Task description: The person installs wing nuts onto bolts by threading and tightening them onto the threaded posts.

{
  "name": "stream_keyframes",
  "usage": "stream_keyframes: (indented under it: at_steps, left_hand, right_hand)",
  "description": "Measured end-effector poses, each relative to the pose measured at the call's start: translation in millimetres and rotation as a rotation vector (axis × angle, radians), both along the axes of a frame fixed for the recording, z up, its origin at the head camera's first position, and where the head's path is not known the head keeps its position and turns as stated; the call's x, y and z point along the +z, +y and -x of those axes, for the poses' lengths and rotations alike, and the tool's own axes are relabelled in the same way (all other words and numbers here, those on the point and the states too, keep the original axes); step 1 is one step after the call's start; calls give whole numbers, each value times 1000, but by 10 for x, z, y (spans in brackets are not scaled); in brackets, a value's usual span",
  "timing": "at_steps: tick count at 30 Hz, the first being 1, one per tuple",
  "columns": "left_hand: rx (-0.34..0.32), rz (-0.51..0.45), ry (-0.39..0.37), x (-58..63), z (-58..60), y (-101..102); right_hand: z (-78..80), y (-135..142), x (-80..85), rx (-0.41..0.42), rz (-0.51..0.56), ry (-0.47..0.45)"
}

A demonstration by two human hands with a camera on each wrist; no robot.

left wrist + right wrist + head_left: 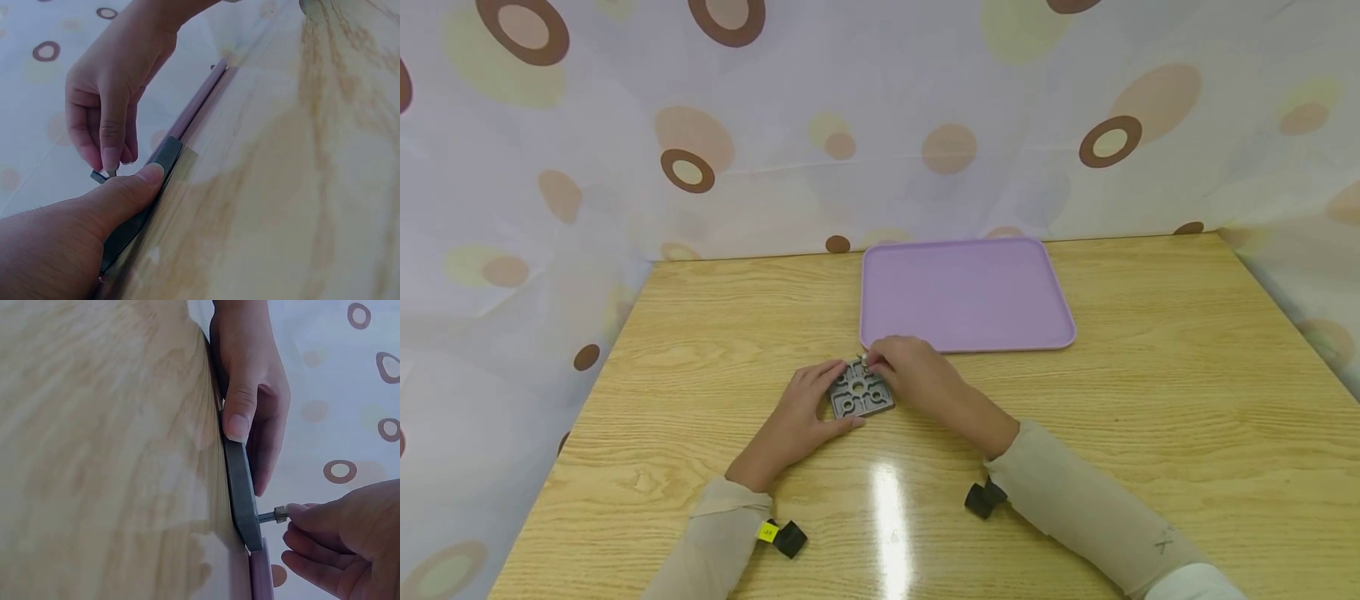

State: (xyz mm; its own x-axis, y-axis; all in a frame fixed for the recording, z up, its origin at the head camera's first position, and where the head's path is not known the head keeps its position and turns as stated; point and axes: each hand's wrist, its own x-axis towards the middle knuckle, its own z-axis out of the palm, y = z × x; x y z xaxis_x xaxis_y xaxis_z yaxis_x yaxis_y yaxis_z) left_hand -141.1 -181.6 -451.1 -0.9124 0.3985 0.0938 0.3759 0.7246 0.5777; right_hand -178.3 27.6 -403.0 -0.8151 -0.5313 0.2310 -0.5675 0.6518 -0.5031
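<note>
A square grey metal plate (pixel 859 402) with several round holes and raised ribs lies on the wooden table. My left hand (pixel 801 414) grips it from the left, its thumb at the near edge and its fingers at the far-left corner. Above the plate's far-right corner, my right hand (pixel 919 377) pinches a bolt (pixel 269 516) by its head between thumb and fingertips. In the right wrist view the threaded shank stands square to the plate's top face, its end right at the surface. The hole beneath is hidden.
A purple tray (pixel 964 298) sits just beyond the plate on the wooden table (pixel 1150 400). A patterned cloth (pixel 880 108) hangs behind the table and at both sides. Small black devices are strapped at both wrists.
</note>
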Motion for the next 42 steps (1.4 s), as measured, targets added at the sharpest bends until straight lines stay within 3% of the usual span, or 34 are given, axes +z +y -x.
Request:
stream_keyframes:
  at_steps: [19,31,42]
  left_hand:
    - [-14,9,13,7,18,-8]
    - [-14,16,36,-25,29,-14]
    - [-4,12,28,-54,22,-16]
  right_hand:
    - [18,-24,-53,23,-6,-1]
    - [22,15,-50,-16,26,43]
    - [9,15,-18,-18,-9,25]
